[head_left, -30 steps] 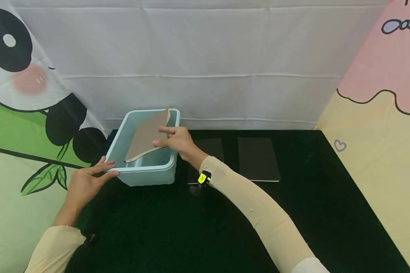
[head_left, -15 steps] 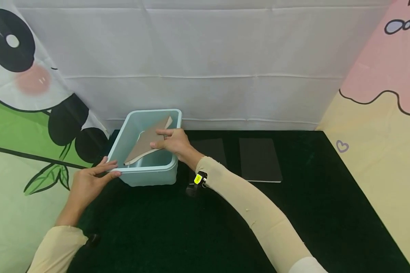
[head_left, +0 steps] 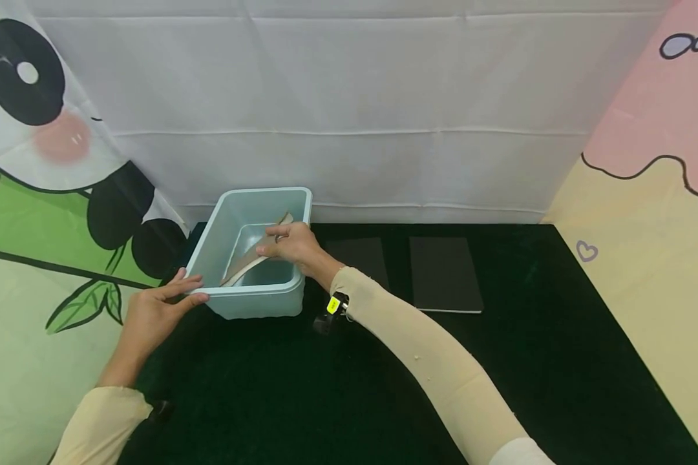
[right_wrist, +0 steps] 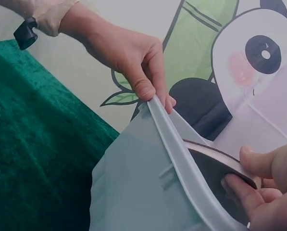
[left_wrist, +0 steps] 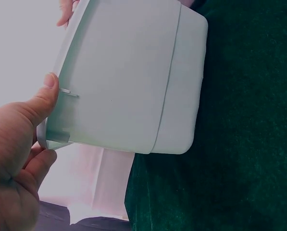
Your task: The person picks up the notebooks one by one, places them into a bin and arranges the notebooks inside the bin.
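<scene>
The thin, brown-covered notebook [head_left: 245, 260] slants inside the rectangular pale-blue plastic bin [head_left: 256, 305], pinched by the right hand [head_left: 298, 246]. The left hand [head_left: 154, 313] grips the bin's rim [head_left: 256, 290].

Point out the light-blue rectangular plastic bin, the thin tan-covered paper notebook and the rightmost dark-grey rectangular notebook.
Light-blue bin [head_left: 256, 306]: head view, outer front wall.
Tan-covered notebook [head_left: 247, 259]: head view, visible strip of its cover.
Dark-grey notebook [head_left: 446, 274]: head view, middle of its cover.
</scene>
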